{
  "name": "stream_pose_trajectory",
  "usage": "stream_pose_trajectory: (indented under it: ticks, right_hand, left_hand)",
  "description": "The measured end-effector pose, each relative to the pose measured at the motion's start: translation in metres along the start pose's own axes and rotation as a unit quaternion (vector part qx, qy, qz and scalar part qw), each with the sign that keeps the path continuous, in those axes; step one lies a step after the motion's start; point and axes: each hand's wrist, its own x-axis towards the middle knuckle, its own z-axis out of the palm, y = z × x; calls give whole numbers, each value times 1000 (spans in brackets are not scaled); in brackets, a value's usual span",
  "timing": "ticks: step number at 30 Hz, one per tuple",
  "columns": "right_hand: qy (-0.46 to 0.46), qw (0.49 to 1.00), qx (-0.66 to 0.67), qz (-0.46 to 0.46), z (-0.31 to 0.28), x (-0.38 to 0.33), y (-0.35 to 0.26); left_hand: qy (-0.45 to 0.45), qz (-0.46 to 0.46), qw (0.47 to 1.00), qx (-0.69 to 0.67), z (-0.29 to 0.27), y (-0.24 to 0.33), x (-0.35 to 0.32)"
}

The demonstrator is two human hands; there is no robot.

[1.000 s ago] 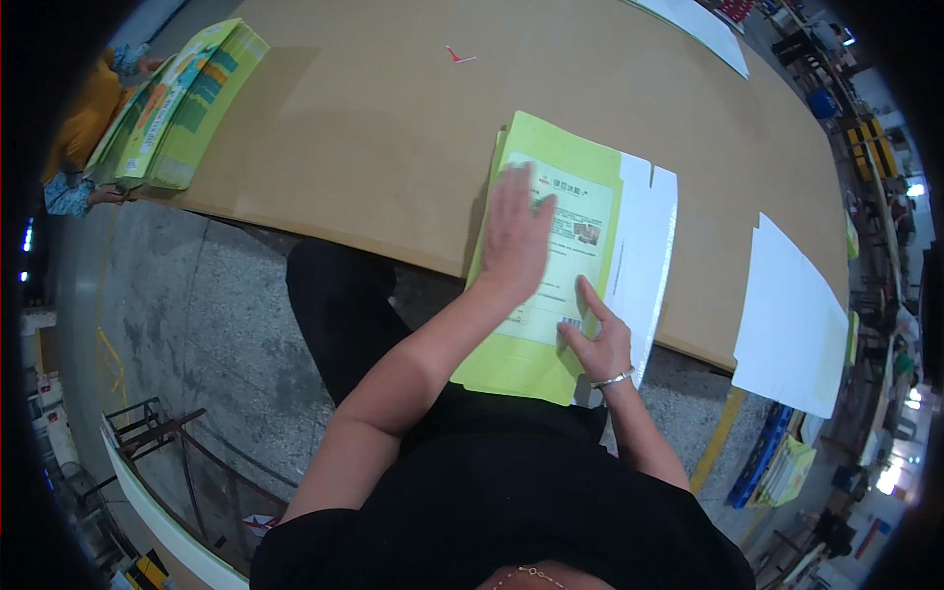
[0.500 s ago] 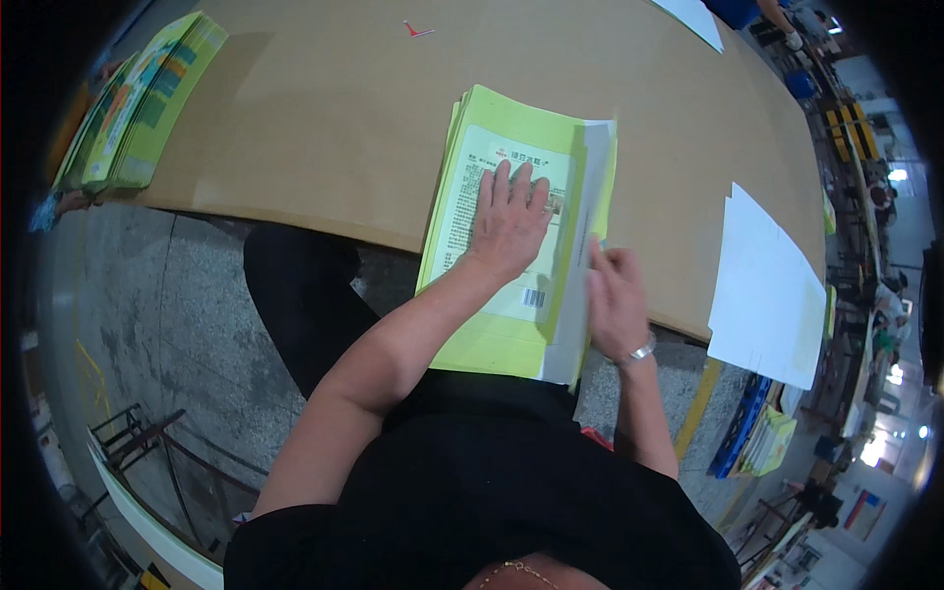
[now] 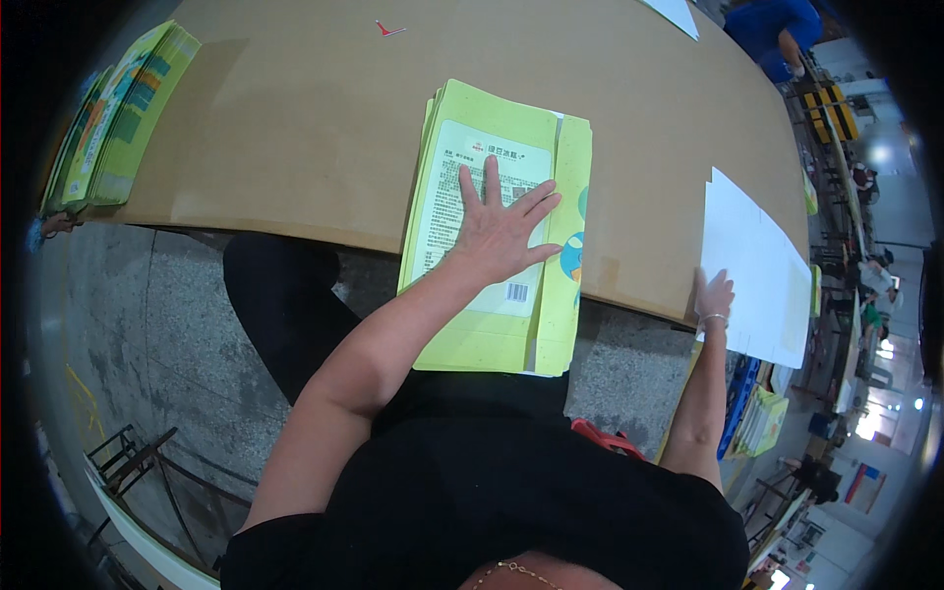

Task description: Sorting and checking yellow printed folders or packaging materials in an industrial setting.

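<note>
A stack of flat light-green printed cardboard pieces (image 3: 482, 339) extends past the table's near edge toward my lap. Spread flat on the printed panel of the top piece is my left hand (image 3: 501, 231), its fingers apart. Along the right side of that piece, a green flap (image 3: 570, 147) with blue shapes lies folded over, with a thin pale strip beside it. Off to the right, my right hand (image 3: 716, 295) touches the near left edge of a pile of white sheets (image 3: 757, 275). Its thumb and fingers look apart, though slightly blurred.
A brown board-covered table (image 3: 315, 128) spans the front. Folded green printed pieces (image 3: 128, 128) stand stacked at its left end. A small red-and-white scrap (image 3: 388, 29) lies farther back. A person in blue (image 3: 772, 29) is at the far right. A blue pallet (image 3: 739, 408) sits low right.
My right hand has left the flap's edge and moved right to the white sheets. The flap, previously showing a greyish strip, now lies folded over with its green side up. My left hand's fingers have spread.
</note>
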Motion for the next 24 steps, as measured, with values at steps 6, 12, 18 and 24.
stream_pose_trajectory:
  ticks: [6,12,18,24]
  right_hand:
    - [-190,948,4,-255,-58,-98,-92]
    - [-184,917,140,-325,-127,-125,-126]
    - [-149,533,827,-100,-171,-122,-93]
    - [-256,594,759,-77,-100,-158,-143]
  left_hand:
    - [-21,-14,1000,10,1,-3,-3]
    - [-1,-14,1000,23,1,-2,-3]
    - [-11,-17,1000,24,-2,2,-2]
    - [-11,5,996,89,9,-6,-1]
